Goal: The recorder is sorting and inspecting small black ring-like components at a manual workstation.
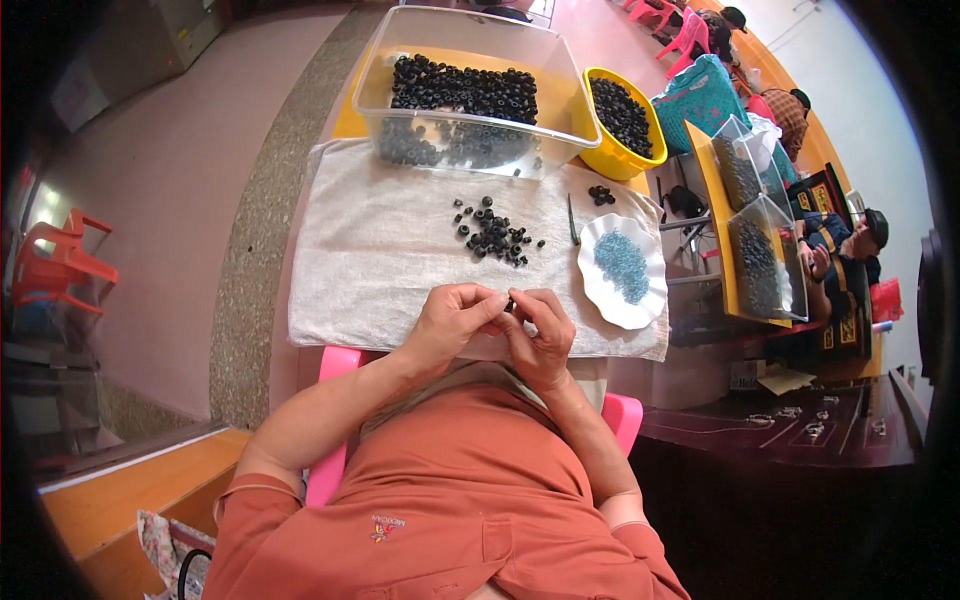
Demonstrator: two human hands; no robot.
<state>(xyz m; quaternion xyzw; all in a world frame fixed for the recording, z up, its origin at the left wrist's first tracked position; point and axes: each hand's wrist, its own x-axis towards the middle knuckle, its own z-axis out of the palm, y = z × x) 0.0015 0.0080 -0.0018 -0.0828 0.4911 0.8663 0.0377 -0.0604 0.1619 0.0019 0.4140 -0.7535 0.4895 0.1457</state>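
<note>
In front of my body, at the near edge of a white cloth (365, 245), my left hand (450, 322) and my right hand (542, 345) meet fingertip to fingertip. Both are closed in a pinch around a small black bead (509, 306), mostly hidden by the fingers. Just beyond them lies a loose pile of black beads (495, 238). To the right stands a white scalloped dish (590, 282) holding tiny light-blue beads (622, 264). Dark tweezers (572, 218) lie left of this dish, and a small cluster of black pieces (602, 194) sits behind it.
A clear plastic bin (385, 85) of black beads stands at the table's far side, beside a yellow tub (628, 163) of the same. Further right are clear boxes (765, 255) on another table and people seated nearby. A red chair (65, 262) stands at far left.
</note>
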